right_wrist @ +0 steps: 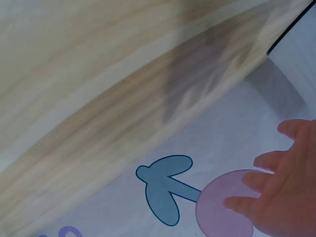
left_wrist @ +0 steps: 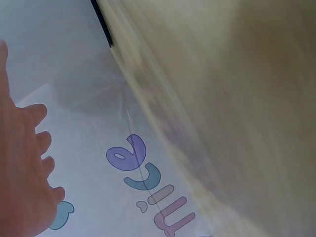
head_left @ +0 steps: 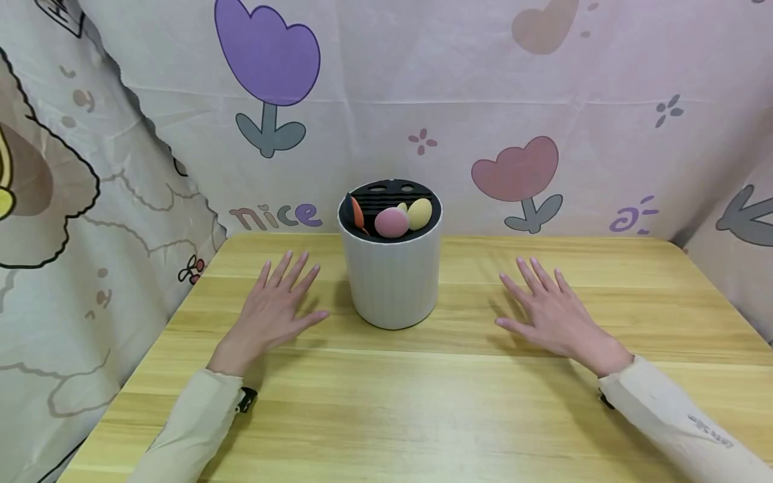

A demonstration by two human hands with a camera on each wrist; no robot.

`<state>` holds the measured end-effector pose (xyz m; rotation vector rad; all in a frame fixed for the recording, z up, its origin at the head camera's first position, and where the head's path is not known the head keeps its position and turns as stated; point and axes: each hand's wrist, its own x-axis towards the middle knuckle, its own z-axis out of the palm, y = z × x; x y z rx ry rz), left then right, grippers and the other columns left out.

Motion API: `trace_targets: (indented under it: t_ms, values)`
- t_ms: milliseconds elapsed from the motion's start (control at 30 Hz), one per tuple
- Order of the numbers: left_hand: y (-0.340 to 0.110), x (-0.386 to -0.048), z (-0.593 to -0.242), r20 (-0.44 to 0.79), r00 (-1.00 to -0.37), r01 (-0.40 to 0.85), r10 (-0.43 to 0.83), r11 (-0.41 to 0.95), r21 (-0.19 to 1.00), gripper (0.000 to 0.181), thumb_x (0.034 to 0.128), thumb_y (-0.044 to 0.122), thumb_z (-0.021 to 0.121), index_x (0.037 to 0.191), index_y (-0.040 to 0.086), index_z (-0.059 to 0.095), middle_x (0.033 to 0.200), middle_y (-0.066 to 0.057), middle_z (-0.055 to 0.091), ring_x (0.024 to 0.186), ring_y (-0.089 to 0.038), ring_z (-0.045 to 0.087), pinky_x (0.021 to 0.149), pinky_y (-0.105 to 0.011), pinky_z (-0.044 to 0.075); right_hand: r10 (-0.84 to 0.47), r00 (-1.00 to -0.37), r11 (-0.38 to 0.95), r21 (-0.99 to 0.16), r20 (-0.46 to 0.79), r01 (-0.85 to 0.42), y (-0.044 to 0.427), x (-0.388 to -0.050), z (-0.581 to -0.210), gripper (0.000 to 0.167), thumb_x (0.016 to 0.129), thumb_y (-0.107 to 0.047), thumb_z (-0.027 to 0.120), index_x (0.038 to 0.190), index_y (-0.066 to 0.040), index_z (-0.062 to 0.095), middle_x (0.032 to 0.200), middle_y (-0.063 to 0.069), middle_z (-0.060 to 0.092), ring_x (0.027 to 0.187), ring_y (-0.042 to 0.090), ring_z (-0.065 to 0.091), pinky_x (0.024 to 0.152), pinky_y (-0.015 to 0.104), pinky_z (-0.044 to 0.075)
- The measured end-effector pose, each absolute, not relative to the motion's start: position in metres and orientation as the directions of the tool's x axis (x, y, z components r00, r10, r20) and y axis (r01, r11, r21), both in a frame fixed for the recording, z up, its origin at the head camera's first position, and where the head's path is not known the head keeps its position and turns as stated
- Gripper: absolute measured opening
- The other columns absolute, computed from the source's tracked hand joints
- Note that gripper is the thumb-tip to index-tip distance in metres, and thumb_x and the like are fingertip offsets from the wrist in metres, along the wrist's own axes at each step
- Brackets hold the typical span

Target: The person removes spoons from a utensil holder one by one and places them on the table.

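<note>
My left hand (head_left: 268,318) is held over the left part of the table with its fingers spread and nothing in it. On the other side my right hand (head_left: 555,318) has the same spread fingers, also holding nothing. Between them stands a white ribbed cylindrical holder (head_left: 391,282) with a slotted black insert (head_left: 379,199); neither hand touches it. In its top sit a pink egg-shaped piece (head_left: 392,223), a yellow egg-shaped piece (head_left: 419,214) and an orange piece (head_left: 357,212) with a dark edge. What lies below the holder's rim is hidden.
The light wooden table (head_left: 386,409) reaches back to a white printed cloth (head_left: 374,74) hanging behind it. More cloth (head_left: 54,322) hangs along the left side. Beige sleeves cover both forearms, and a black wrist device (head_left: 246,400) shows at the left cuff.
</note>
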<state>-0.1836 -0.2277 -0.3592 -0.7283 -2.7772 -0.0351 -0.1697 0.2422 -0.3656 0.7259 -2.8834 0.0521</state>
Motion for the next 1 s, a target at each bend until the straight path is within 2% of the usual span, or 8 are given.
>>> trace_targets:
  t_ms: [167,267,400,600,767,900,1000]
  values:
    - [-0.228,-0.184,-0.355,0.212,-0.867,0.456,0.451,0.889,-0.025,0.086,0.0903,0.066,0.044,0.151,0.007,0.032,0.158,-0.016,0.016,0.145,-0.036,0.005,0.114,-0.055,0.002,-0.448,-0.883,0.891,-0.016,0.139,-0.454,0.245,-0.167,-0.363,0.081,0.091,-0.060,0.051,0.149,-0.006,0.036,0.154,0.028,0.018,0.141,0.047,0.013,0.107,0.067,0.012]
    - [-0.229,-0.184,-0.349,0.204,-0.883,0.428,0.424,0.903,-0.024,0.086,0.0901,0.065,0.046,0.151,0.007,0.031,0.158,-0.016,0.017,0.145,-0.037,0.006,0.114,-0.055,0.004,-0.441,-0.889,0.893,-0.041,0.123,-0.449,0.245,-0.167,-0.359,0.081,0.092,-0.059,0.052,0.150,-0.005,0.034,0.154,0.029,0.017,0.141,0.047,0.012,0.108,0.066,0.011]
    - [-0.229,-0.181,-0.342,0.206,-0.893,0.414,0.400,0.910,0.027,0.086,0.0900,0.063,0.050,0.151,0.006,0.030,0.158,-0.018,0.017,0.144,-0.038,0.010,0.113,-0.057,0.008,-0.454,-0.880,0.875,-0.116,0.138,-0.469,0.243,-0.167,-0.352,0.078,0.093,-0.049,0.058,0.149,-0.002,0.033,0.152,0.031,0.019,0.140,0.047,0.014,0.109,0.064,0.015]
    - [-0.222,-0.176,-0.337,0.200,-0.901,0.427,0.386,0.869,0.249,0.087,0.0919,0.057,0.053,0.152,0.001,0.024,0.158,-0.018,0.015,0.144,-0.037,0.013,0.113,-0.053,0.012,-0.457,-0.873,0.822,-0.294,0.167,-0.487,0.235,-0.164,-0.339,0.075,0.094,-0.031,0.064,0.150,0.003,0.027,0.151,0.032,0.022,0.138,0.047,0.021,0.106,0.062,0.025]
    - [-0.215,-0.177,-0.333,0.174,-0.919,0.394,0.354,0.817,0.421,0.088,0.0915,0.052,0.058,0.154,0.004,0.019,0.159,-0.015,0.015,0.144,-0.036,0.013,0.112,-0.057,0.014,-0.428,-0.884,0.783,-0.410,0.191,-0.468,0.224,-0.163,-0.323,0.078,0.095,-0.030,0.062,0.152,0.003,0.018,0.153,0.026,0.023,0.138,0.044,0.025,0.107,0.059,0.026]
    - [-0.209,-0.181,-0.328,0.164,-0.939,0.341,0.303,0.748,0.569,0.084,0.0928,0.043,0.061,0.155,0.007,0.017,0.158,-0.016,0.017,0.142,-0.040,0.017,0.111,-0.059,0.018,-0.412,-0.877,0.735,-0.478,0.247,-0.480,0.211,-0.163,-0.309,0.075,0.096,-0.030,0.060,0.152,0.000,0.020,0.153,0.023,0.028,0.137,0.042,0.030,0.107,0.057,0.027]
    - [-0.203,-0.188,-0.323,0.215,-0.936,0.347,0.278,0.628,0.696,0.078,0.0945,0.034,0.061,0.155,0.007,0.018,0.157,-0.016,0.022,0.141,-0.037,0.022,0.111,-0.054,0.021,-0.403,-0.863,0.674,-0.538,0.305,-0.506,0.200,-0.166,-0.298,0.069,0.096,-0.025,0.060,0.151,0.000,0.026,0.150,0.021,0.034,0.132,0.042,0.038,0.105,0.055,0.033]
